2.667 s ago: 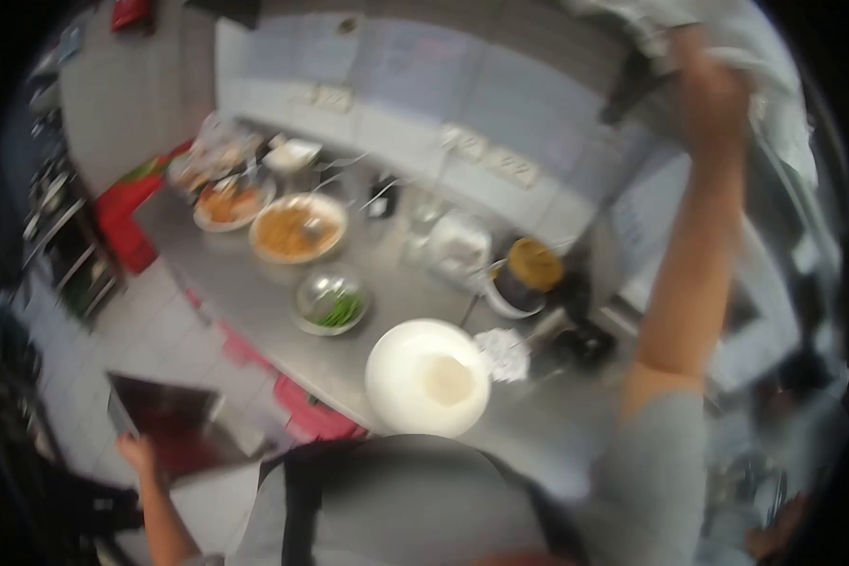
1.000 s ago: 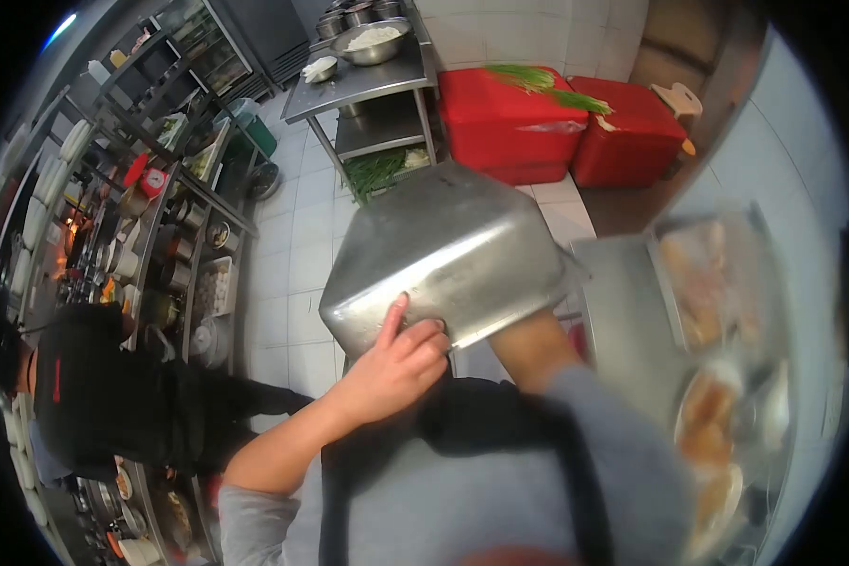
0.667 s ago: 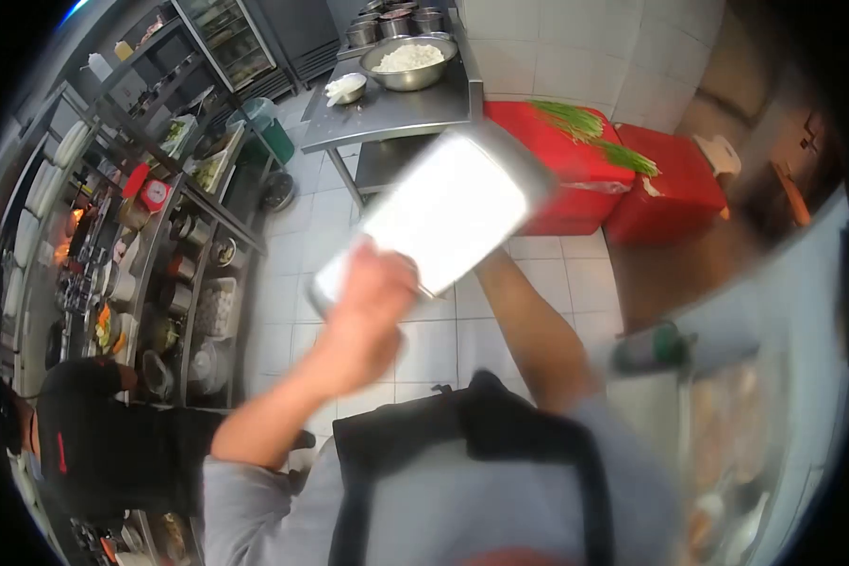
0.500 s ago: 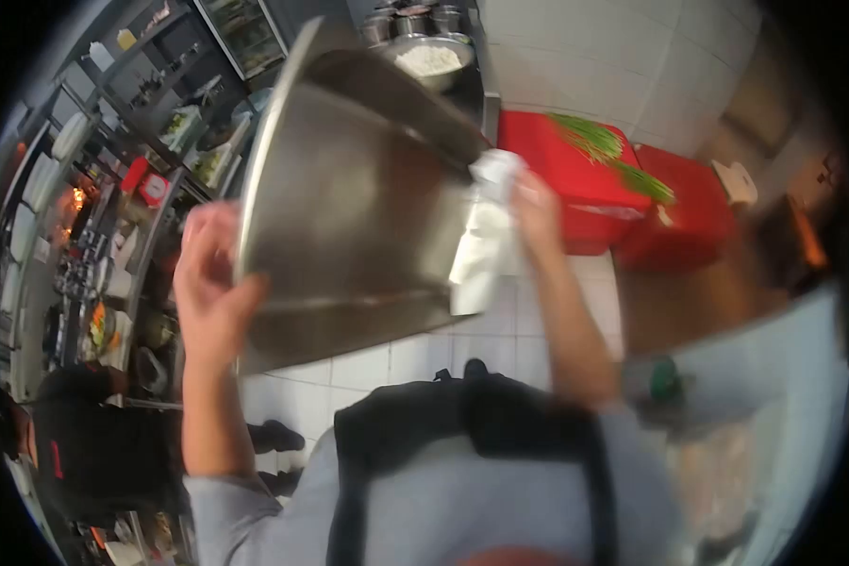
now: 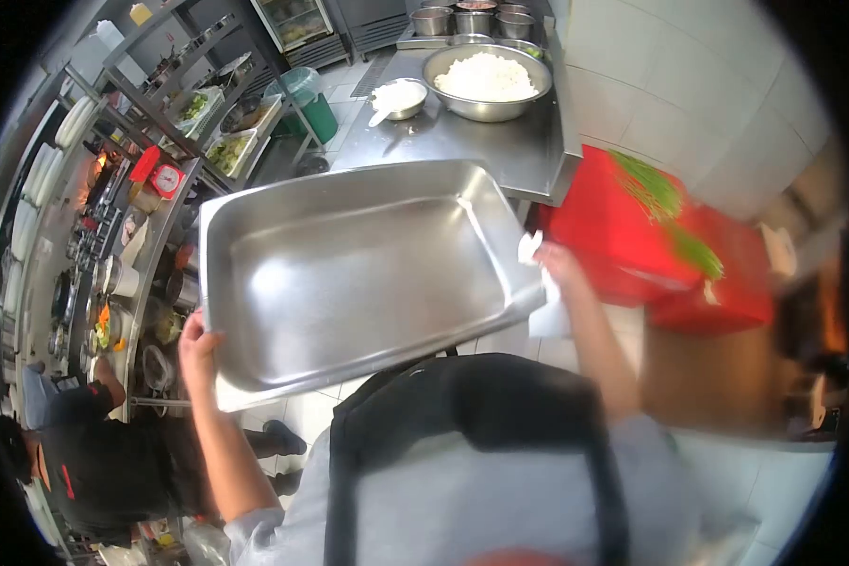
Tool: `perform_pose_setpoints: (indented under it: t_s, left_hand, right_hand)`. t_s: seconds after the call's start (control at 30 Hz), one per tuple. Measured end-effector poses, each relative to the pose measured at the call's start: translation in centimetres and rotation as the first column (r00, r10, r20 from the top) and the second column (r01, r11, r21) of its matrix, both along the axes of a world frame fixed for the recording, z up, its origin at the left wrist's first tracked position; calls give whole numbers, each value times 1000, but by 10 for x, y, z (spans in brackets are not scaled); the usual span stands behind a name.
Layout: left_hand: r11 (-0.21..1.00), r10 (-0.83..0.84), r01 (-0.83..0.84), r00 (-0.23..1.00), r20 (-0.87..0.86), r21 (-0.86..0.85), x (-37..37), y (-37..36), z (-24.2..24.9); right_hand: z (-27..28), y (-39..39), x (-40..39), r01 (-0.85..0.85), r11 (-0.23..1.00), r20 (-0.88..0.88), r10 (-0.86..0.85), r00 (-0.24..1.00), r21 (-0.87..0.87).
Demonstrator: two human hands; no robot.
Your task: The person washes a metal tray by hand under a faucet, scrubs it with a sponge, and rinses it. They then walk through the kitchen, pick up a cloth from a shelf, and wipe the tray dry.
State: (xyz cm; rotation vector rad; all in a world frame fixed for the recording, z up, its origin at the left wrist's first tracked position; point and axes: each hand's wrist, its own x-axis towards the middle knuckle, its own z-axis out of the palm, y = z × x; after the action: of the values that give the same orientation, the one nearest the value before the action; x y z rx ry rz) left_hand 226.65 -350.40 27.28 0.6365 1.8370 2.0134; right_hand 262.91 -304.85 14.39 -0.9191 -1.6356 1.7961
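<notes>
the left hand point(image 5: 198, 351), left of centre, is closed round the left rim of a large steel pan point(image 5: 358, 283); the right hand point(image 5: 564, 269), right of centre, grips a white sheet point(image 5: 551, 317) at the pan's right rim. the pan fills the middle of the frame, open side toward the camera, its right end tilted higher. its near edge lies just in front of the black apron point(image 5: 528, 401), with floor tiles point(image 5: 307, 411) showing at lower left. its far edge overlaps the steel table point(image 5: 505, 151) at upper centre; whether they touch cannot be told. red boxes point(image 5: 585, 226) stand beyond the right hand; a co-worker point(image 5: 113, 472) occupies the lower left.
</notes>
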Motion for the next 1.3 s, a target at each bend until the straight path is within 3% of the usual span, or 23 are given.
perform_pose_setpoints:
  t_s: [0.03,0.07,0.1,0.13,0.27,0.4,0.43,0.53,0.6,0.67,0.7,0.77,0.83,0.87,0.93,1.0,1.03,1.1,1.13,1.17,1.2,1.27,1.3]
  left_hand:
    - [997,12,-13,1000,-19,-78,-9,8,-13]
    - [963,149,-155,988,-44,-219,-3,31,-14]
    - [962,92,-110,992,-82,-248,-24,48,-39]
    - [979,37,-37,999,-5,-200,-41,64,-64]
    - [983,-185,184,978,98,15,-83,134,-117]
    - [967,-236,247,959,154,-57,-107,191,-153]
    - [964,-249,262,952,179,-53,-106,199,-154]
    - [958,-271,284,939,210,-33,-105,214,-163]
    - [960,-272,280,947,172,-25,-107,219,-164]
    - [945,-327,323,932,154,52,-113,222,-146]
    - [948,-318,314,937,143,49,-111,224,-139]
    - [932,-355,361,921,162,-9,-108,219,-125]
    - [950,-291,306,939,185,-57,-85,208,-115]
    - [957,-258,278,946,195,-82,-69,202,-114]
    - [959,-277,283,929,245,13,-59,196,-111]
    - [960,-240,263,950,198,-93,-54,192,-109]
    - [950,-191,219,972,139,-224,-32,188,-106]
    - [950,-128,155,985,113,-272,-24,195,-85]
    - [947,-98,123,990,98,-296,-24,202,-80]
    - [965,-93,121,987,129,-233,-32,203,-86]
    - [947,-91,115,992,92,-299,-34,208,-69]
    - [958,-97,136,982,160,-251,-40,211,-63]
    - [955,-113,158,976,184,-250,-44,211,-63]
  right_hand:
    - [2,29,-7,-40,999,15,39,999,25]
    - [27,43,-14,-21,991,114,6,994,136]
    - [55,52,-16,-5,985,180,-27,983,173]
    - [75,55,-22,55,988,192,-82,978,142]
    - [63,92,-14,152,944,302,-242,922,291]
    - [44,100,17,142,884,430,-350,832,445]
    - [51,88,21,41,727,503,-513,695,685]
    - [119,37,-1,115,448,333,-792,512,887]
    - [150,26,-35,120,386,207,-702,681,915]
    - [150,37,-91,19,197,73,-445,892,980]
    - [153,34,-125,53,214,16,-311,950,975]
    - [129,33,-198,95,263,-60,-136,989,960]
    - [90,13,-272,167,174,-182,78,980,971]
    - [66,-5,-299,89,9,-90,30,996,996]
    - [40,-55,-333,-152,79,160,-106,981,985]
    - [-11,-75,-348,-257,131,270,-96,958,957]
    - [-12,-72,-335,-320,124,330,-67,942,939]
    - [-15,-59,-317,-441,110,444,-7,896,891]
    - [-21,-33,-321,-351,0,350,46,935,936]
    - [-13,-14,-312,-402,33,401,29,916,915]
    - [-4,3,-294,-450,67,450,12,893,890]
    - [-2,39,-229,-361,330,417,-114,902,872]
    - [-1,62,-190,-411,229,459,-226,859,882]
